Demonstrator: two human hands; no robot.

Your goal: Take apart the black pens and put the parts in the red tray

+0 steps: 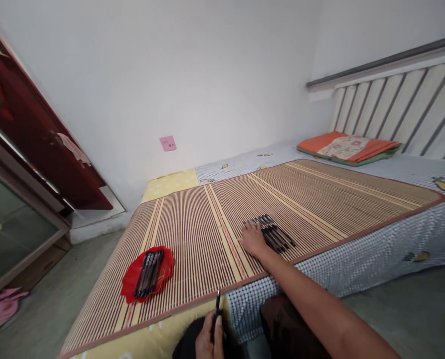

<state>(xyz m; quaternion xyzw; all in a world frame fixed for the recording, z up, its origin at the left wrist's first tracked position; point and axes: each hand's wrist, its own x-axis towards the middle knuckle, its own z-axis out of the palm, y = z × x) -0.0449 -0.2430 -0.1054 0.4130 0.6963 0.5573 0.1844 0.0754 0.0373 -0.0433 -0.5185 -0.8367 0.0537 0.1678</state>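
Note:
Near the bottom of the head view, my left hand is closed around a dark pen, its tip pointing up and away from me. My right hand reaches out over the bamboo mat and rests at the left side of a row of black pens. Its fingertips lie on or beside the nearest pens; whether they grip one is hidden. To the left, a red scalloped plate holds several more black pens lying side by side.
The mat covers a bed with a checked sheet. A folded orange and green cloth lies by the white slatted headboard. A pink note is on the wall. A dark red door and a glass-fronted cabinet stand at left.

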